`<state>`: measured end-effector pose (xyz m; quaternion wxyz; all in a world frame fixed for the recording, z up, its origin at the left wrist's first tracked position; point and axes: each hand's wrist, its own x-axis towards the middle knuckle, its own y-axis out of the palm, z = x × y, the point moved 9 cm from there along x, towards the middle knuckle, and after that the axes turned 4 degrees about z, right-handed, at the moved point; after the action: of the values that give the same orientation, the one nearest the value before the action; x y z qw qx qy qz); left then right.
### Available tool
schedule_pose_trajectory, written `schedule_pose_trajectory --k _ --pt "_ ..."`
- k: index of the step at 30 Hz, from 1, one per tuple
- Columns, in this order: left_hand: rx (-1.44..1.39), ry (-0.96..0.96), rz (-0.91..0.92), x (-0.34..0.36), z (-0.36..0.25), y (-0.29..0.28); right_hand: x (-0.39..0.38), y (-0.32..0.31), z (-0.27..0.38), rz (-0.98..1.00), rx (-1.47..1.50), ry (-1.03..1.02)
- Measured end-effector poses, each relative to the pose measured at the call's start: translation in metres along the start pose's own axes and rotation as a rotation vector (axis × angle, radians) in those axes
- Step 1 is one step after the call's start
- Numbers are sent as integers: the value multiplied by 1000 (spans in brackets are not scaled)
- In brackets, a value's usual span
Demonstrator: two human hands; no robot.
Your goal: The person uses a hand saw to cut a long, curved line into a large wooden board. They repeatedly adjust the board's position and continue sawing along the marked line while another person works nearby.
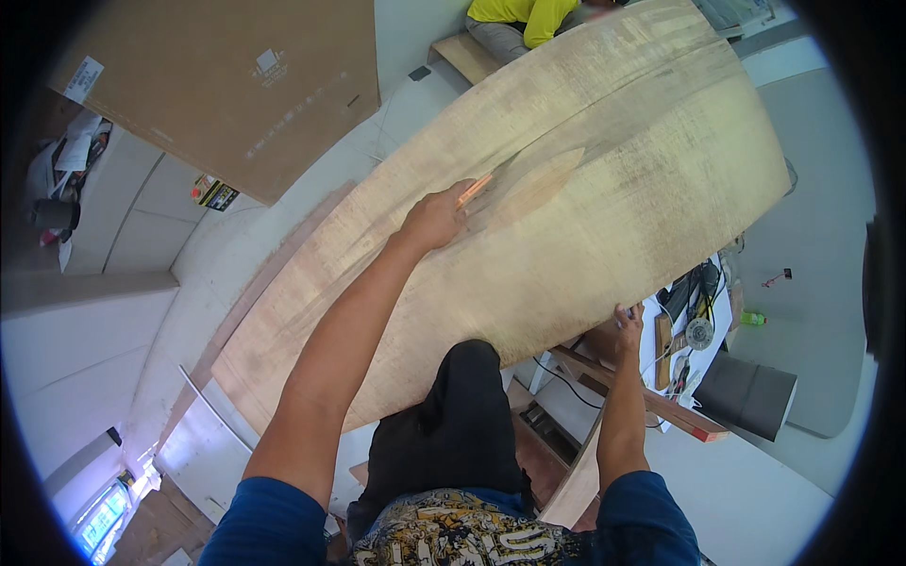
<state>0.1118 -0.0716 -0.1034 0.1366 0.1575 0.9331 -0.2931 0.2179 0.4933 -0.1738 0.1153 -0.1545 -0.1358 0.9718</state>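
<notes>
A large pale plywood sheet slants across the view, its wood grain streaked with darker bands. My left hand rests on the sheet near its middle, closed around a slim orange pencil that points up and to the right. My right hand is at the sheet's near right edge, its fingers partly spread and pointing toward the wood. Whether those fingertips touch the edge is too small to tell. My dark-trousered knee is against the sheet's near edge.
A person in a yellow top is at the sheet's far edge. A big cardboard box stands at far left. Beside my right hand, a white worktop holds tools, cables and a round metal disc. A dark grey cylinder lies nearby.
</notes>
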Motion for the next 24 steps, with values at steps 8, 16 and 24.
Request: schedule_pose_trajectory --k 8,16,24 --pt "174 23 22 11 -47 -30 6 -26 -6 -59 21 -69" --pt "114 99 -84 13 -29 -19 7 -26 12 -320 -666 -170" --pt "67 96 -38 0 -3 -30 48 176 198 -290 -710 -650"
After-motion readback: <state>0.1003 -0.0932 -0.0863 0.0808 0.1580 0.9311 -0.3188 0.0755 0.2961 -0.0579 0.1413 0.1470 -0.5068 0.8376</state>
